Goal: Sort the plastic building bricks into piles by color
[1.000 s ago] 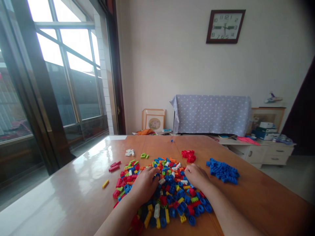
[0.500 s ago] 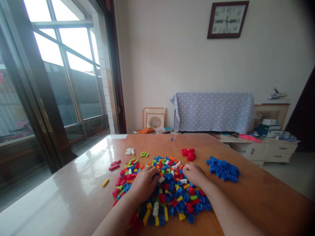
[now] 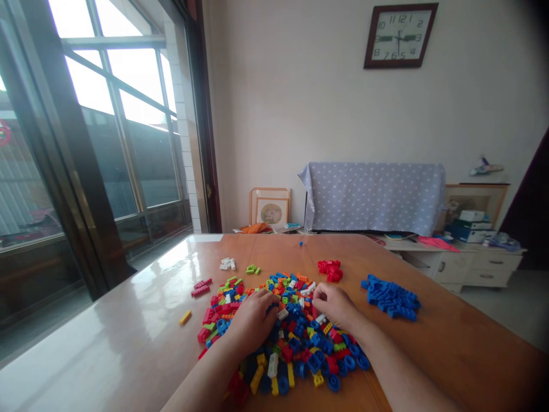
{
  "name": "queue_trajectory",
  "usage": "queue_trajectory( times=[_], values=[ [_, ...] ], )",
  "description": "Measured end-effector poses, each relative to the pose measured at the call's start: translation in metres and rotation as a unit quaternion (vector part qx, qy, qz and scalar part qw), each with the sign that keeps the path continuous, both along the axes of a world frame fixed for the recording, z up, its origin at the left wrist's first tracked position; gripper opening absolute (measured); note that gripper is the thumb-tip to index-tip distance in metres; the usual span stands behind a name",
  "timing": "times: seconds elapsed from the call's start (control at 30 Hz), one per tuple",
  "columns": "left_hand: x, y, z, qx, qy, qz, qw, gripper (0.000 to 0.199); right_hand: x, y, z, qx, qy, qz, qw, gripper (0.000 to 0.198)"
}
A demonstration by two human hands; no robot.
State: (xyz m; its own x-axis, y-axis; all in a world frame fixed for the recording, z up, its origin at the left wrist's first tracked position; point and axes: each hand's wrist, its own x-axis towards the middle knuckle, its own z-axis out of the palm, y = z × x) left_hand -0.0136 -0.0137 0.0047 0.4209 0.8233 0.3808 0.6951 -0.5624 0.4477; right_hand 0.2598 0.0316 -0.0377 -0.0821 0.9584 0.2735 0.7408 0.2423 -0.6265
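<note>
Much left: mixed toy-brick heap (image 3: 295, 344) outweighing the small groups

Nearest me, the heap is spreading over the table (image 3: 128, 337), blue wheel pieces (image 3: 333, 382) and yellow bricks (image 3: 257, 379) lying along its near edge. My left hand (image 3: 255, 317) is resting over the heap, fingers bending down; their tips are hiding, so I cannot tell what they are gripping, if anything. At the heap's right side, my right hand (image 3: 334, 306) is curling thumb and forefinger narrowly together; cannot tell if a piece is between them.

Farther out, left: a lone yellow brick (image 3: 185, 317) is lying apart. Right: a blue brick pile (image 3: 391, 297) is making the largest separate group. Beyond, pink bricks (image 3: 201, 290), a red brick pile (image 3: 330, 270), lime-green bricks (image 3: 252, 269) and white bricks (image 3: 227, 264) are sitting by colour. Near the far edge, one small blue piece (image 3: 301, 244) is lying alone.

My judgement: colour separating is running early; most pieces are lying mixed.
</note>
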Motion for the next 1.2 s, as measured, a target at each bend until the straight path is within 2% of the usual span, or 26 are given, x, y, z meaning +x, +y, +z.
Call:
queue_trajectory(
  times=[0.1, 0.2, 0.33, 0.4, 0.57, 0.77, 0.83, 0.93, 1.03, 1.2],
  values=[
    [-0.001, 0.0, 0.0, 0.003, -0.009, 0.0, 1.0, 0.026, -0.002, 0.0, 0.004, 0.026, 0.085, 0.024, 0.996, 0.008],
    [0.0, -0.002, 0.0, 0.011, -0.022, 0.009, 1.0, 0.027, -0.006, -0.004, 0.012, 0.041, 0.197, 0.043, 0.979, 0.011],
    [0.003, -0.006, 0.003, 0.013, -0.048, 0.0, 0.999, 0.025, -0.02, -0.021, 0.026, -0.006, 0.313, 0.077, 0.946, 0.019],
    [0.006, -0.009, 0.004, 0.001, -0.066, -0.013, 0.998, 0.024, -0.029, -0.031, 0.032, -0.029, 0.337, 0.096, 0.936, 0.023],
    [0.013, -0.015, 0.004, -0.03, -0.091, -0.033, 0.995, 0.021, -0.041, -0.045, 0.035, -0.032, 0.313, 0.12, 0.941, 0.031],
    [0.012, -0.01, -0.001, -0.011, -0.105, -0.009, 0.994, 0.012, -0.043, -0.036, 0.016, -0.035, 0.294, 0.152, 0.943, 0.033],
    [0.007, -0.005, -0.002, 0.004, -0.106, 0.011, 0.994, 0.012, -0.043, -0.034, 0.012, -0.016, 0.267, 0.153, 0.951, 0.033],
    [-0.004, 0.004, -0.003, 0.023, -0.114, 0.067, 0.991, 0.013, -0.041, -0.034, 0.012, 0.05, 0.162, 0.138, 0.976, 0.029],
    [-0.019, 0.012, -0.003, 0.042, -0.137, 0.151, 0.978, 0.014, -0.035, -0.034, 0.013, 0.117, 0.058, 0.128, 0.983, 0.025],
    [-0.046, 0.024, -0.001, 0.047, -0.194, 0.252, 0.947, 0.016, -0.023, -0.027, 0.012, 0.157, 0.011, 0.113, 0.981, 0.026]
  ],
)
